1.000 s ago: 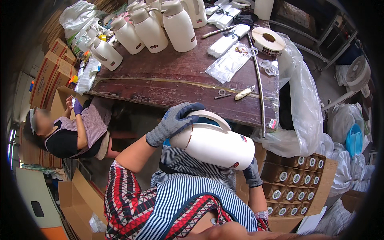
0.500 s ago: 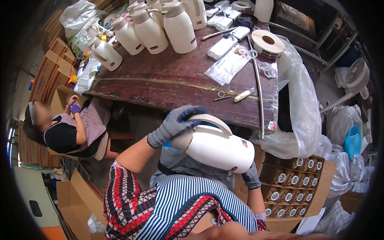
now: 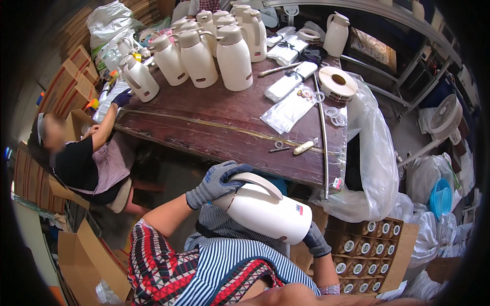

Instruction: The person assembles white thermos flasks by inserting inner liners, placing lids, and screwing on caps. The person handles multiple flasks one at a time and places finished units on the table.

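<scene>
A white vacuum jug point(image 3: 270, 211) lies tilted across my lap, its base toward the right and its top toward the left. My gloved left hand point(image 3: 217, 184) is closed round the lid end and the top of the handle. At the base, my gloved right hand point(image 3: 317, 241) holds the jug from the side and below, its fingers partly hidden behind it. The handle faces up toward the table, and a small red-and-blue label shows near the base.
On the dark red table point(image 3: 204, 120) stand several similar jugs point(image 3: 198, 64). A label roll point(image 3: 338, 84), plastic bags point(image 3: 288, 109), a knife point(image 3: 304, 147) and a long rod point(image 3: 324, 137) lie right. A divided carton point(image 3: 403, 250) is at lower right; a co-worker point(image 3: 84, 163) sits left.
The view has shifted, showing more of the table's far side. My hands still hold the jug, which sits slightly lower in view. The co-worker's gloved hand has reached out to the table near a jug.
</scene>
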`<state>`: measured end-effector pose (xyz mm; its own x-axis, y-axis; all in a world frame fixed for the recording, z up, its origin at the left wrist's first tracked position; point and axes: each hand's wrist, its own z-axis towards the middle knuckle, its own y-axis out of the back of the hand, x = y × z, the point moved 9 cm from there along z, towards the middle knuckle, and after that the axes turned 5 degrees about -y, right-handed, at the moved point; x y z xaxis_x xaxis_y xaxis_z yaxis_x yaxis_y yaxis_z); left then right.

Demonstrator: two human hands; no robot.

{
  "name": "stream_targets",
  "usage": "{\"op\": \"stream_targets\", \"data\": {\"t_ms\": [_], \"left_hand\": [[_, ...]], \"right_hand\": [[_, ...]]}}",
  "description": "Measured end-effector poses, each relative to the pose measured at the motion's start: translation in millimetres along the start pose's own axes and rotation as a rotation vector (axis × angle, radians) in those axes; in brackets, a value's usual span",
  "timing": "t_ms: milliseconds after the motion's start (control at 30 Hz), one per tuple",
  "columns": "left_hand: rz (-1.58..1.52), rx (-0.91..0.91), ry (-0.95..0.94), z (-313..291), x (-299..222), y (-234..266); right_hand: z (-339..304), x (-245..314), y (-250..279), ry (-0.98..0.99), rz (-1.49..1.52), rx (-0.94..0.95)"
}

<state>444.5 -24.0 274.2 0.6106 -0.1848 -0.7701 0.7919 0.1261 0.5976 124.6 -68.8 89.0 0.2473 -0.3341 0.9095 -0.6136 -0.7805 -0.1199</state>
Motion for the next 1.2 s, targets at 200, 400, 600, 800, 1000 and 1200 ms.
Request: {"op": "stream_targets", "data": {"t_ms": [200,400,600,800,1000,1200], "left_hand": [[-0.321,-0.098,0.155,-25,43,-1],[-0.655,-0.091,0.295,-31,68,-15],[-0.666,-0.084,0.344,-30,75,-20],[-0.723,-0.088,0.409,-34,79,-21],[-0.737,-0.071,0.408,-29,73,-26],[-0.672,-0.019,0.379,-18,51,-24]], "right_hand": [[-16,32,-10,-0.176,0.251,-0.033],[-10,80,-13,0.193,-0.178,-0.074],[-17,95,-22,0.149,-0.269,-0.033],[-28,92,-19,0.397,-0.595,-0.216],[-21,90,-18,0.247,-0.186,-0.114],[-19,64,-13,0.049,-0.180,-0.002]]}}
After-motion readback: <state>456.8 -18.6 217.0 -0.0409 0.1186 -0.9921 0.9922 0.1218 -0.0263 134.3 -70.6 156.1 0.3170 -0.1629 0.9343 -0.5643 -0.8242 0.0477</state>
